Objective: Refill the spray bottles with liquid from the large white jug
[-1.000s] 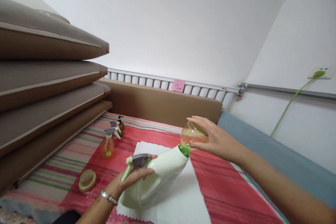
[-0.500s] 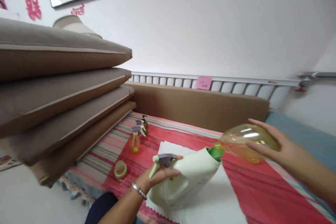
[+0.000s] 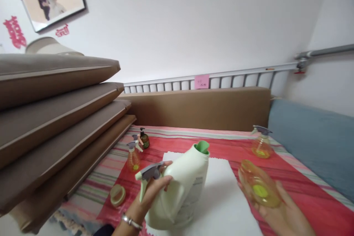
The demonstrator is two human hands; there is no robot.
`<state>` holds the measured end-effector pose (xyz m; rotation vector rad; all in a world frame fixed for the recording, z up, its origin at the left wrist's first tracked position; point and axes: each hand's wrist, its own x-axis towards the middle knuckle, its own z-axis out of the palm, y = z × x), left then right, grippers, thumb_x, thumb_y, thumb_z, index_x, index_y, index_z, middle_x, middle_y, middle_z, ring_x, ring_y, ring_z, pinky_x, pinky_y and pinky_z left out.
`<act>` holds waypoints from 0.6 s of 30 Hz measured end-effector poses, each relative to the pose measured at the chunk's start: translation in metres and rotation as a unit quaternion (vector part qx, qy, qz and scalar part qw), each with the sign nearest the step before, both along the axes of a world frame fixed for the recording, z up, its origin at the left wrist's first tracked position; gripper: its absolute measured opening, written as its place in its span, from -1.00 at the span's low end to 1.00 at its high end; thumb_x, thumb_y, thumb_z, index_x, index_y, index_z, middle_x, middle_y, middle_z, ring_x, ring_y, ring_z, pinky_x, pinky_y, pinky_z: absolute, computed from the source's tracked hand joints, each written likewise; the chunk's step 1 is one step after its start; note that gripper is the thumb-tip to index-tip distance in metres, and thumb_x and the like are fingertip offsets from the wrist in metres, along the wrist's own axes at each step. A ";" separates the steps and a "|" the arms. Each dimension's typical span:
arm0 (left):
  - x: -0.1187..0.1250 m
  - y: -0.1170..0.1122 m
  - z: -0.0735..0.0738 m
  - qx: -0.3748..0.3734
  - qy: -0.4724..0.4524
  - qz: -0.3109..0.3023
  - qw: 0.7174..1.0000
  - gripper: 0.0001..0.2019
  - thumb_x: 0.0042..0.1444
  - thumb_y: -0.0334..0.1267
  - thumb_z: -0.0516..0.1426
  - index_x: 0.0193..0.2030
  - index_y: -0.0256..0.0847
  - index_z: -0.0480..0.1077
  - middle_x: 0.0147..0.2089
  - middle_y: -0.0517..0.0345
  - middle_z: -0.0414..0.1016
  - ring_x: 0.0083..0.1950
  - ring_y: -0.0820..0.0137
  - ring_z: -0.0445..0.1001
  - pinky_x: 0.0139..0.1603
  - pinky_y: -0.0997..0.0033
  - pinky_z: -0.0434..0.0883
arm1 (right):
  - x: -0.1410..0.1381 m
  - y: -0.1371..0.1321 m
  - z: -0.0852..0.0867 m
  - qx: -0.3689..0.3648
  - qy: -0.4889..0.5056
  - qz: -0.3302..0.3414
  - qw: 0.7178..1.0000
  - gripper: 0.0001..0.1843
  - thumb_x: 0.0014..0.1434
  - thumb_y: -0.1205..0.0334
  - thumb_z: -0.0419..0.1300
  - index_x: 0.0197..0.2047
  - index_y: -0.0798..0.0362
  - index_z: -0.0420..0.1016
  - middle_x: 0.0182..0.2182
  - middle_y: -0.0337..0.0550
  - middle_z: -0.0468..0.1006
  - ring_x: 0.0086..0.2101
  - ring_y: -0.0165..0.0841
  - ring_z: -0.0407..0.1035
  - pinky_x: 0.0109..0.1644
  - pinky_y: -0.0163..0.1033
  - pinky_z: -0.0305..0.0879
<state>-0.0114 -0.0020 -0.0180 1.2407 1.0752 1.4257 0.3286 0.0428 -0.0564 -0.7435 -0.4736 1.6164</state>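
My left hand (image 3: 151,190) grips a grey and green spray head (image 3: 146,175) and presses against the side of a big pale green jug (image 3: 182,188) with an open green spout. The jug stands tilted on a white cloth (image 3: 221,199). My right hand (image 3: 279,208) lies palm up at the lower right and cradles a clear yellowish bottle body (image 3: 258,188) with a green base, lying on its side, apart from the jug.
A spray bottle (image 3: 260,143) stands at the far right of the red striped cover (image 3: 309,199). Another spray bottle (image 3: 133,153) and a dark pump bottle (image 3: 143,138) stand at the left. A round lid (image 3: 117,194) lies near stacked brown cushions (image 3: 55,118). A brown headboard (image 3: 199,108) runs behind.
My right hand has drawn the clear bottle away from the jug's spout, down and towards me. The jug has tipped more upright. The view has swung to the right.
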 end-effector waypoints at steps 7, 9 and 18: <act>0.016 0.055 0.017 0.059 -0.037 0.057 0.996 -0.59 -0.07 -0.20 0.23 -0.04 -0.27 0.43 -0.41 0.14 0.47 -0.53 0.51 0.31 -0.56 0.55 0.25 | 0.025 0.016 -0.030 -0.046 0.142 -0.029 0.988 -0.49 0.07 -0.16 0.14 0.10 -0.33 0.34 -0.05 -0.16 0.56 -0.12 -0.11 0.46 -0.31 -0.16 0.50; 0.025 0.077 0.015 0.069 -0.048 0.075 0.994 -0.60 -0.06 -0.18 0.22 -0.06 -0.28 0.44 -0.46 0.17 0.45 -0.58 0.53 0.30 -0.59 0.56 0.24 | 0.028 0.020 -0.030 -0.046 0.147 -0.035 0.988 -0.48 0.06 -0.15 0.15 0.09 -0.27 0.36 -0.07 -0.12 0.57 -0.13 -0.10 0.46 -0.30 -0.15 0.50; 0.035 0.130 -0.044 0.057 -0.111 0.147 0.981 -0.59 -0.12 -0.14 0.25 -0.11 -0.28 0.45 -0.58 0.26 0.40 -0.65 0.58 0.28 -0.64 0.62 0.21 | 0.024 0.023 -0.034 -0.066 0.144 -0.024 0.987 -0.49 0.09 -0.07 0.15 0.11 -0.16 0.34 -0.04 -0.13 0.55 -0.09 -0.05 0.43 -0.32 -0.16 0.48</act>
